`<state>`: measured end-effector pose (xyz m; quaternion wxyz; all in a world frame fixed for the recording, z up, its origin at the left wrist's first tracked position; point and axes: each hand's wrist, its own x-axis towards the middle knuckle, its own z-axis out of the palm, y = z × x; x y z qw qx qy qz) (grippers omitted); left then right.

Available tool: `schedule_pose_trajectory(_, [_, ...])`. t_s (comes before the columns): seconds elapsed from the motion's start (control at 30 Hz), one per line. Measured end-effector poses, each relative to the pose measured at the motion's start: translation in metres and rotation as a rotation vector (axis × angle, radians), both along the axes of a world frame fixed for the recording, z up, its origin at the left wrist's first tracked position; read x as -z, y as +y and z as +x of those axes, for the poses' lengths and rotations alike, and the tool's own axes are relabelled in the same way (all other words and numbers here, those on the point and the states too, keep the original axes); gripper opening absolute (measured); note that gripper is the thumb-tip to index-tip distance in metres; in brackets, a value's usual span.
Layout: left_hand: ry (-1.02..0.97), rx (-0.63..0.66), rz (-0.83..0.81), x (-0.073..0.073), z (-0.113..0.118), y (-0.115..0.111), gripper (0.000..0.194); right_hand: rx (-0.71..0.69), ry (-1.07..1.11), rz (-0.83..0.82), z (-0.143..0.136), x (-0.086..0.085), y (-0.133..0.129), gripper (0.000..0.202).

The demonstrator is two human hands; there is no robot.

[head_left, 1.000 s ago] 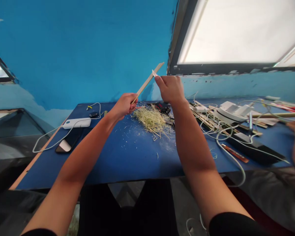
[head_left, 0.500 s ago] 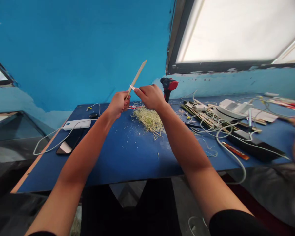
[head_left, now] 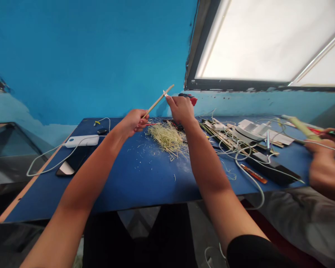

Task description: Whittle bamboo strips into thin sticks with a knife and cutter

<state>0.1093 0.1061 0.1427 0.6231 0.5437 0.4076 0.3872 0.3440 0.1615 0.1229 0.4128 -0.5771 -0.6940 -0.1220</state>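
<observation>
My left hand [head_left: 136,121] is closed round the near end of a thin bamboo strip [head_left: 157,103], which slants up to the right above the table. In my right hand [head_left: 182,110] is a small knife [head_left: 165,93]; its short pale blade meets the strip close to the far end, and my fingers hide the handle. Below and between my hands, a heap of fine bamboo shavings [head_left: 167,137] lies on the blue table [head_left: 153,178]. A red and black power drill [head_left: 192,99] shows partly behind my right hand.
White cables [head_left: 241,149] tangle over bamboo strips and a white device [head_left: 249,131] on the right. An orange-handled cutter [head_left: 254,174] lies near the front edge. A co-worker's hands [head_left: 325,160] hold a pale green stick [head_left: 301,127]. A phone [head_left: 72,163] and white power bank [head_left: 82,140] lie left.
My right hand and the knife have slid up the strip, away from my left hand. The strip leans lower to the right. The co-worker's hands have come further into view.
</observation>
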Motion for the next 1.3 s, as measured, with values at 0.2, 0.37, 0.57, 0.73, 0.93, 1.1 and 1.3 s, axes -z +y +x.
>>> schedule_pose_trajectory(0.2, [0.121,0.070,-0.100,0.004,-0.016,0.018,0.046,0.175,0.009,-0.163,0.012,0.013,0.012,0.071])
schedule_pose_trajectory(0.37, [0.235,0.068,-0.119,0.003,-0.026,0.025,0.047,0.263,-0.081,-0.284,0.007,0.013,0.009,0.075])
schedule_pose_trajectory(0.57, [0.304,0.082,-0.155,-0.001,-0.047,0.033,0.051,0.246,-0.148,-0.308,-0.002,0.014,0.007,0.077])
schedule_pose_trajectory(0.73, [0.346,0.137,-0.138,0.002,-0.063,0.043,0.052,0.233,-0.186,-0.300,-0.001,0.018,0.011,0.080])
schedule_pose_trajectory(0.93, [0.487,-0.083,-0.023,-0.013,-0.105,0.045,0.050,0.317,-0.054,-0.343,0.035,0.018,0.016,0.073])
schedule_pose_trajectory(1.1, [0.070,-0.309,0.222,-0.016,-0.097,0.048,0.047,0.038,0.140,-0.280,0.023,0.012,0.018,0.060])
schedule_pose_trajectory(1.3, [-0.216,-0.247,0.372,0.015,-0.027,0.049,0.022,-0.387,0.303,-0.113,-0.022,0.005,0.010,0.043])
